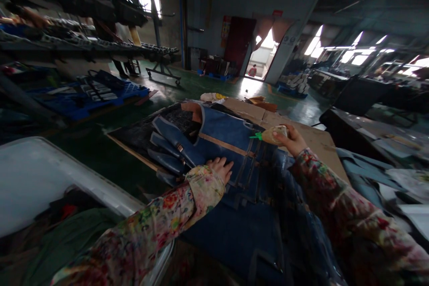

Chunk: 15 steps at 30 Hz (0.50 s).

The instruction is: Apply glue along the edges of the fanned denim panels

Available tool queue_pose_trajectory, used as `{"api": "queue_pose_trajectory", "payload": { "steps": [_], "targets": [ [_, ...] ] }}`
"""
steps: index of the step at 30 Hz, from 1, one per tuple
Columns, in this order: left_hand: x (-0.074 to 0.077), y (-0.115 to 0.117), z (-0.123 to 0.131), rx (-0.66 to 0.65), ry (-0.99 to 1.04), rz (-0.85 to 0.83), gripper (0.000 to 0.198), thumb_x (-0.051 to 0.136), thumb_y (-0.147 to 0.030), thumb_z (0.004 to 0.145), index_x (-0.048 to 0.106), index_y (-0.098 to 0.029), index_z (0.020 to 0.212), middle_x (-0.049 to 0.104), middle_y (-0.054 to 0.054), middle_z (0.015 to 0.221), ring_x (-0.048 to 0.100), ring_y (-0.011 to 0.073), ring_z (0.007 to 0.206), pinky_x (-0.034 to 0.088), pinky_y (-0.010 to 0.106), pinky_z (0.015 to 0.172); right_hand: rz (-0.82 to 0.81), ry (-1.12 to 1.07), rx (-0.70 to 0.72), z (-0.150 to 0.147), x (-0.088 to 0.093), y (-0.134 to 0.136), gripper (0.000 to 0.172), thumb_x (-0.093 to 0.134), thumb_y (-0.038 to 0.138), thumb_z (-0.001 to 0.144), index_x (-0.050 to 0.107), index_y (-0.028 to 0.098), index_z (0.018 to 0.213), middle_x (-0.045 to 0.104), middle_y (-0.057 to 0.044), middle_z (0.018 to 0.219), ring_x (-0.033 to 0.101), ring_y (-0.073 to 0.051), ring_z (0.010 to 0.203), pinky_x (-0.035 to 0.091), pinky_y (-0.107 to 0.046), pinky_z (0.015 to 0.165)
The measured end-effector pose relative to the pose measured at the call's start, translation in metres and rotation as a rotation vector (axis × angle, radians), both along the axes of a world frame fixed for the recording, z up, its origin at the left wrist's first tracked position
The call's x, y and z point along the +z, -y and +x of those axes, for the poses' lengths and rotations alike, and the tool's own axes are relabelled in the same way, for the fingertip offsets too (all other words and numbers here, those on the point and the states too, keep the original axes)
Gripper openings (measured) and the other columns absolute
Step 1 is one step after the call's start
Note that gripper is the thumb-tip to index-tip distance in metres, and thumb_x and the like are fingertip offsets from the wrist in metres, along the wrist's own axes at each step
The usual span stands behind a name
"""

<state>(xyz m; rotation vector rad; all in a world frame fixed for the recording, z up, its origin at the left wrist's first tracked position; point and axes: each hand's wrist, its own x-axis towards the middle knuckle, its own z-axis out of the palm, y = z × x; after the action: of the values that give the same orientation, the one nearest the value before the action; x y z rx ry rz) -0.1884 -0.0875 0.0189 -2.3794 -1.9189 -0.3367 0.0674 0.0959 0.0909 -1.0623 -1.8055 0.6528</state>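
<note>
My right hand (294, 140) is wrapped round a squeeze bottle (272, 136) with a green nozzle, which points left above the work. The bottle is held tilted nearly flat, its tip close over the edge of a blue sheet piece (223, 124). A tan strip (224, 145) runs across that piece. With fingers spread, my left hand (221, 170) lies flat on the blue material just below the strip. Left of it, several overlapping blue flaps (167, 152) fan out. More blue pieces (231, 228) spread nearer to me, partly in shadow.
Brown cardboard (308, 138) covers the table's right side. A white plastic bin (50, 174) with dark cloth inside stands at the left. Blue pallets (90, 105) and a wheeled rack (164, 73) stand beyond. Grey-blue sheets (368, 174) are piled at the right.
</note>
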Motion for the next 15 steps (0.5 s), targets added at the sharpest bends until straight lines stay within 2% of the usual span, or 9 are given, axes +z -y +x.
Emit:
{"api": "queue_pose_trajectory", "payload": {
  "steps": [6,11,15],
  "targets": [
    [0.006,0.008,0.001,0.001,0.013,-0.012,0.042,0.029,-0.035,0.096,0.043,-0.027,0.135,0.047,0.006,0.131,0.045,0.0242,0.116,0.039,0.041,0.093,-0.09,0.052,0.087,-0.002,0.006,0.037,0.064,0.071,0.063,0.062,0.055,0.02,0.105,0.059,-0.006,0.098,0.057,-0.024,0.09,0.048,-0.042,0.085],
    [0.013,0.011,0.001,0.006,0.019,-0.066,0.042,0.031,-0.033,0.096,0.041,-0.026,0.136,0.045,0.006,0.135,0.043,0.0244,0.12,0.036,0.043,0.099,-0.043,0.014,0.027,-0.004,0.006,0.039,0.066,0.071,0.065,0.06,0.053,0.02,0.105,0.058,-0.006,0.096,0.056,-0.023,0.087,0.049,-0.042,0.081],
    [0.014,0.011,0.0,-0.02,0.012,-0.055,0.043,0.03,-0.034,0.096,0.04,-0.025,0.136,0.046,0.006,0.133,0.044,0.0244,0.118,0.038,0.042,0.096,-0.016,0.057,0.058,-0.002,0.002,0.053,0.062,0.071,0.063,0.063,0.053,0.021,0.106,0.058,-0.005,0.096,0.056,-0.023,0.087,0.05,-0.039,0.078]
  ]
}}
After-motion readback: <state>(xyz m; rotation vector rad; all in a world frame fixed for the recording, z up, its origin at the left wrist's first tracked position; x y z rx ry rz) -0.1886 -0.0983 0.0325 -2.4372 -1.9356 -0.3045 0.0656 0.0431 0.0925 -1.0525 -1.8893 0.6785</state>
